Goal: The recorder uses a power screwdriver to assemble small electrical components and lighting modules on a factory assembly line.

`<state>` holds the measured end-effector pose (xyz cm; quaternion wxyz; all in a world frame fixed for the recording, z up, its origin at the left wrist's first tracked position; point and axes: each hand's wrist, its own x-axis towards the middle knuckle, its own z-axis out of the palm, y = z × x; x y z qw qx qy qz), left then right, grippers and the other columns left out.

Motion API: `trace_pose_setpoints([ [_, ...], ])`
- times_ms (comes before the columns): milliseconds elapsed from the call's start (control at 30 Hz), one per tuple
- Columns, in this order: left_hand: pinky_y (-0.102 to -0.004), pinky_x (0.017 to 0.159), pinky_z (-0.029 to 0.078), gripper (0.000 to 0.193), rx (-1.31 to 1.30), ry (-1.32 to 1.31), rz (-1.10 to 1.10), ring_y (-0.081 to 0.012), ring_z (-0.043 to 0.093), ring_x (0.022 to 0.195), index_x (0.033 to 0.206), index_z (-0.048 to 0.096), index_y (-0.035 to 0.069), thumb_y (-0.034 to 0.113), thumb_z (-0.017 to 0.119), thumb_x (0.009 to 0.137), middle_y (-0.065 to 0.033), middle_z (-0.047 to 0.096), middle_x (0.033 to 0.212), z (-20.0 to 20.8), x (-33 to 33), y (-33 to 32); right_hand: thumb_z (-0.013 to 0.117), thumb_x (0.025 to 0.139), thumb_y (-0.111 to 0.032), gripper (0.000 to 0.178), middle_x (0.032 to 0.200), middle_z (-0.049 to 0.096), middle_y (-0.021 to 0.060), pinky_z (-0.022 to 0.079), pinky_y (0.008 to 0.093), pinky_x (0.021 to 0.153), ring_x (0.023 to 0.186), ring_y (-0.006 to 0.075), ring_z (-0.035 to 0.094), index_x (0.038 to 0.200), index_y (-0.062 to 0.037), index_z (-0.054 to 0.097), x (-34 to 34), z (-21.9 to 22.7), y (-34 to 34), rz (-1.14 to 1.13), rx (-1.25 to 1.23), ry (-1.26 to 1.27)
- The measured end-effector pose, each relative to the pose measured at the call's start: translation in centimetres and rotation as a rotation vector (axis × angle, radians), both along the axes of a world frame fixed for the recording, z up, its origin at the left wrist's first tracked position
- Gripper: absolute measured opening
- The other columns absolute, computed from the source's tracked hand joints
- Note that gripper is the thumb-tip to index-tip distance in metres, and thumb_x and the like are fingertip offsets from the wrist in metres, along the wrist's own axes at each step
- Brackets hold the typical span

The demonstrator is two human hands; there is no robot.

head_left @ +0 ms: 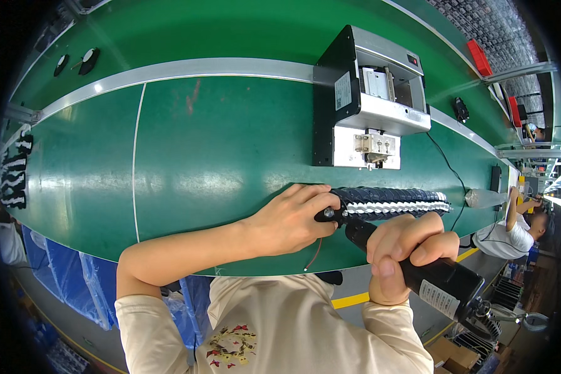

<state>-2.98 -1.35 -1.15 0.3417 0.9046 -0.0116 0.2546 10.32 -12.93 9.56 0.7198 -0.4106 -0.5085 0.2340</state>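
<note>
My right hand (411, 249) is wrapped round a black electric screwdriver (449, 283) with a white label and a coiled cord at its rear. The tool's front end points up and left, at a small black part (327, 214). My left hand (293, 221) grips that part against the green table, its fingers bent over it. A short thin red wire (315, 254) hangs below the left hand toward the table's near edge. Beside both hands lies a long row of black and white parts (396, 204), packed side by side. The screwdriver's tip is hidden near the black part.
A metal bench machine (386, 115) with black sides stands beyond the row. A clear plastic bag (485, 198) lies to the right near a black cable. More black and white pieces (14, 171) sit at the far left. A co-worker (511, 234) is at the right.
</note>
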Motion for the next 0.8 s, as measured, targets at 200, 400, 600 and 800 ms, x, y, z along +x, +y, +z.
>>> trace_pose_setpoints([
  [200,-0.0426,0.096,0.046,0.023,-0.007,0.0,-0.003,-0.0313,0.052,0.123,0.095,0.074,0.013,0.012,0.071,0.072,-0.0081,0.053,0.121,0.1,-0.1,0.0,0.07,0.072,0.015,0.038,0.085,0.055,0.0116,0.05,0.0307,0.05,0.054,0.0166,0.056,0.096,-0.0042,0.048,0.7,-0.3,-0.2,0.062,-0.021,-0.069],
  [400,-0.0437,0.097,0.046,0.026,-0.001,0.024,-0.02,-0.0327,0.051,0.123,0.097,0.074,0.013,0.012,0.072,0.071,-0.0085,0.053,0.122,0.6,-0.1,0.2,0.073,0.072,0.012,0.038,0.086,0.055,0.012,0.053,0.0296,0.054,0.06,0.017,0.059,0.095,-0.0058,0.049,0.7,0.3,-0.3,-0.008,-0.123,-0.088],
  [600,-0.0443,0.096,0.046,0.032,-0.012,0.051,-0.032,-0.0332,0.051,0.124,0.1,0.071,0.013,0.011,0.074,0.068,-0.0088,0.052,0.122,0.7,0.0,0.1,0.065,0.077,0.01,0.055,0.111,0.051,0.0147,0.05,0.0308,0.047,0.054,0.0152,0.055,0.125,-0.0048,0.041,5.9,2.1,1.5,0.087,0.276,0.149],
  [800,-0.0454,0.093,0.047,0.035,-0.023,0.041,-0.039,-0.0342,0.053,0.124,0.103,0.073,0.014,0.009,0.075,0.069,-0.0094,0.055,0.12,0.6,0.3,0.0,0.059,0.081,0.004,0.057,0.119,0.053,0.0179,0.044,0.0275,0.044,0.049,0.0116,0.049,0.136,-0.0019,0.046,8.7,2.4,1.3,-0.215,0.231,-0.02],
])
